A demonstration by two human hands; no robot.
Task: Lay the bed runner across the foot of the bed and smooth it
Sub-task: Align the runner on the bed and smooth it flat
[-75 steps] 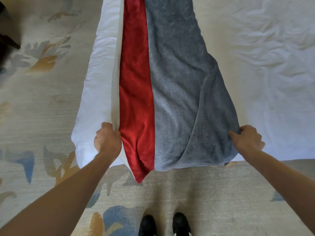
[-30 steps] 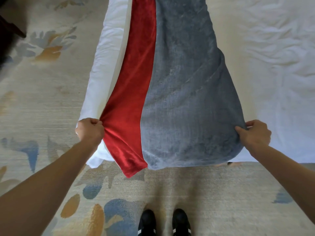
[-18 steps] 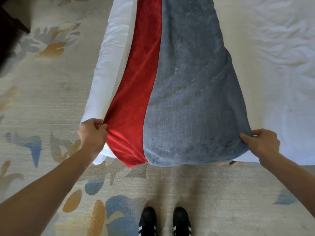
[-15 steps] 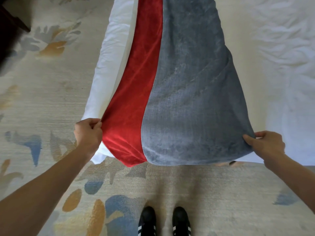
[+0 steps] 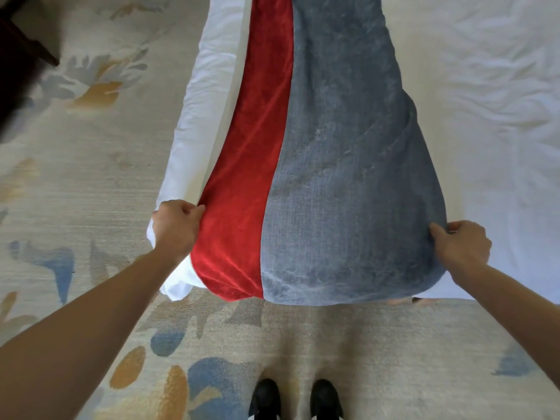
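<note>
The bed runner (image 5: pixel 333 165), grey with a red band along its left side, stretches away from me across the white bed (image 5: pixel 500 147). Its near end hangs over the mattress edge towards the floor. My left hand (image 5: pixel 175 228) grips the red edge at the bed's near left corner. My right hand (image 5: pixel 460 245) pinches the grey edge on the right. A few diagonal folds run across the grey part near my right hand.
A patterned beige carpet (image 5: pixel 91 165) with blue and orange shapes surrounds the bed. My black shoes (image 5: pixel 295 398) stand close to the near edge. Dark furniture (image 5: pixel 18 56) sits at the top left corner. The white sheet on the right is wrinkled.
Both hands have pulled the runner's near end wider apart. The red band has spread out to the left and the hanging end now sits squarer over the edge.
</note>
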